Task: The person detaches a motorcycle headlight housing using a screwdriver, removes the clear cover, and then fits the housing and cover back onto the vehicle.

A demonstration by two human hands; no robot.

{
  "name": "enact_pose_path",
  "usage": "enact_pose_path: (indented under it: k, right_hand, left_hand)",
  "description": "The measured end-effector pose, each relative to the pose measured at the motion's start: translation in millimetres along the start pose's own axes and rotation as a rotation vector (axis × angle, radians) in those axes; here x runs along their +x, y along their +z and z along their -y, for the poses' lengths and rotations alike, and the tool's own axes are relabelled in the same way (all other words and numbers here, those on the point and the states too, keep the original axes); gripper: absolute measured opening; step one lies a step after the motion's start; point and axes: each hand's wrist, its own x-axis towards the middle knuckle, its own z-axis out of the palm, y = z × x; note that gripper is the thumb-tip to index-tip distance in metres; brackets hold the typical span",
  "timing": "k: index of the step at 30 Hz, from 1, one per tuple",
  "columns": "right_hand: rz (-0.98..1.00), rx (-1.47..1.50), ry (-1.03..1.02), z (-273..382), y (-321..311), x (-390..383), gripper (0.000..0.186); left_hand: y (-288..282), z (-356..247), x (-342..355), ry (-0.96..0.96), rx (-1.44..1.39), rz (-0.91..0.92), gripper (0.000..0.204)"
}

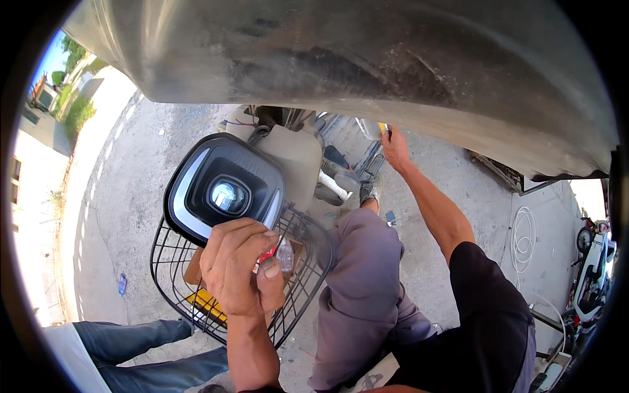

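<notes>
My left hand (237, 270) is curled at the lower edge of a black, rounded headlight (259, 164) with a round lens and light side strips. Its thumb is bent in, and what the fingers grip is hidden. Under the hand is a black wire basket (306, 291). It holds a clear plastic bottle (285, 254) with a red label and a yellow item (208, 304). My right arm reaches out under a big, scuffed panel (341, 56). There my right hand (395, 149) closes on a small yellow piece (382, 128), whose kind I cannot make out.
Behind the headlight is a beige vehicle body (291, 154) with exposed wires. A white lever-like part (335, 186) sticks out near my foot. Someone in jeans (154, 347) is at lower left. A coiled white hose (522, 239) and a parked motorbike (590, 281) are at right.
</notes>
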Motion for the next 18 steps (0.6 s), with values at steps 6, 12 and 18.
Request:
enact_pose_path:
  k: [6, 12, 18]
  right_hand:
    - [0.041, 0.885, 0.333, 134.6, -150.5, -79.4, 0.029]
    - [0.255, 1.071, 0.254, 243.6, -264.5, -160.5, 0.028]
    - [0.466, 1.155, 0.247, 314.4, -305.5, -195.9, 0.029]
  left_hand:
    - [-1.6, -4.1, 0.5, 0.069, -0.056, -0.033, 0.021]
    - [14.1, -30.1, -2.1, 0.023, -0.216, 0.026, 0.051]
    - [23.2, -51.9, -2.7, -0.705, -1.012, 0.365, 0.070]
